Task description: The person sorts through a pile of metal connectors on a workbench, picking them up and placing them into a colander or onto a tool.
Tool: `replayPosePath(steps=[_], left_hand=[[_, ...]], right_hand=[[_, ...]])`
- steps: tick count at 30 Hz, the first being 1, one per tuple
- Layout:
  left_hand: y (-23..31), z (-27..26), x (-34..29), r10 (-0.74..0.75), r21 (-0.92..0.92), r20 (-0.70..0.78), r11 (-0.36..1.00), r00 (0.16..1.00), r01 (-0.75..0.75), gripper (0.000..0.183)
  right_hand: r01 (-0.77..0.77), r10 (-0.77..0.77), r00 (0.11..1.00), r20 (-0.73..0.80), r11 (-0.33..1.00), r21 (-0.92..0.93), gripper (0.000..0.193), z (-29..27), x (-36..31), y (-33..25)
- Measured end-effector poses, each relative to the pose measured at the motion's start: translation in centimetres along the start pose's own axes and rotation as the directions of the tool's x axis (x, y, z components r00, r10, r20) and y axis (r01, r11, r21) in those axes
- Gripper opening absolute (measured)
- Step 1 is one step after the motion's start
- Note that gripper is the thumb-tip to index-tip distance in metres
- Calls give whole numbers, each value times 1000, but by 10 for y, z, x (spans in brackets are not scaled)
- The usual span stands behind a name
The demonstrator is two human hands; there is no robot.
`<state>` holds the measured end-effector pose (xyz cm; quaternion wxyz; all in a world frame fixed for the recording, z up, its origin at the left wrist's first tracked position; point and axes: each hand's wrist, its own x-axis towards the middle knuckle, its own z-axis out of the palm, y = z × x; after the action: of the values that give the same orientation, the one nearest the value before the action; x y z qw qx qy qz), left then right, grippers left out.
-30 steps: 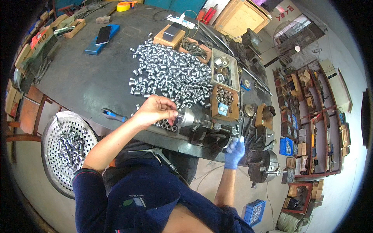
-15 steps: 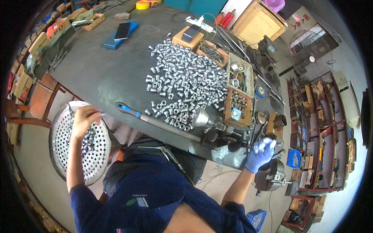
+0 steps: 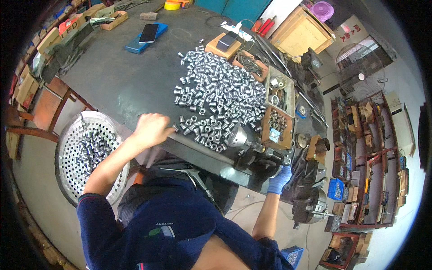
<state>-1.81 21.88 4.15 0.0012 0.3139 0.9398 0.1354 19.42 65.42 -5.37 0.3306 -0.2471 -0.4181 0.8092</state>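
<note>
My left hand is closed at the table's near edge, over the handle of a long grey file; the handle is hidden under it. To its right lies a large heap of shiny flanged metal bushings. My right hand, in a blue glove, is curled at the near right end of a small dark bench machine; what its fingers grip is hidden. A silvery cone-shaped chuck sticks out of that machine toward the file. More bushings lie in a perforated metal pan at the left.
Beyond the heap stand a tray of rings, a box of small parts and a power strip. A phone rests on a blue case. A heavy machine stands right of my gloved hand; shelves line the right wall.
My left hand has moved right from above the pan to the file's handle; the small metal part it held is gone from it. My right hand has come down and left onto the bench machine.
</note>
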Motion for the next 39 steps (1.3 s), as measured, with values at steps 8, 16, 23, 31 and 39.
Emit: replayPosePath(steps=[8, 16, 23, 31, 39], left_hand=[[-2, 34, 28, 110, -12, 97, 994, 989, -110, 13], [-7, 35, 23, 70, -147, -111, 985, 991, -86, 7], [38, -4, 40, 76, -986, 90, 146, 993, 78, 18], [85, 7, 49, 329, -998, -14, 55, 944, -34, 22], [93, 8, 54, 330, -996, 83, 39, 940, 75, 19]], right_hand=[[70, -69, 997, -34, 997, 16, 26, 43, -28, -10], [38, -38, 999, 0, 998, 43, 25, 38, -25, -10], [-16, 8, 996, 86, 996, 92, 30, 9, -12, -5], [-77, 48, 981, 187, 986, 151, 18, 15, -21, -10], [47, -46, 994, -94, 999, 5, 15, 32, -35, -14]])
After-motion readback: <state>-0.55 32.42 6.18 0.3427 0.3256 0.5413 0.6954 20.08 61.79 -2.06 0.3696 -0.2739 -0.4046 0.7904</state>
